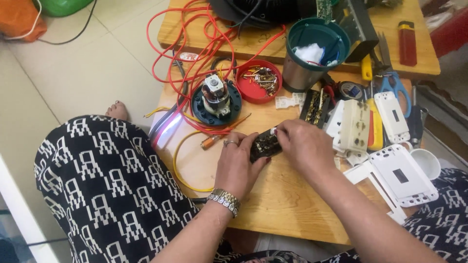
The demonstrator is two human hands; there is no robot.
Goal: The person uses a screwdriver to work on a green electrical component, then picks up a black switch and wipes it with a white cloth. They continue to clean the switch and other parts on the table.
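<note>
Black plastic, studded with small brass contacts, makes up the small rectangular electrical part (264, 145) held between both hands over the near middle of the pale wooden table (273, 204). Its long axis runs from near-left up to far-right. The left hand (237, 165), with a ring and a metal watch, cradles the near-left end, fingers curled loosely around it and the thumb pressed along its lower edge. The right hand (303, 143) comes over from the right and closes on the far-right end, fingertips pinched together at the top corner; whether they grip a tiny screw or only the part itself cannot be told. Both hands touch the part, the left bearing it from below. Just beyond the left hand lies an orange-handled screwdriver (214, 140), and farther off a round dark motor base (216, 100) amid red wires (168, 53) beside a red lid of screws (259, 81). White switch plates (402, 174) lie to the right
</note>
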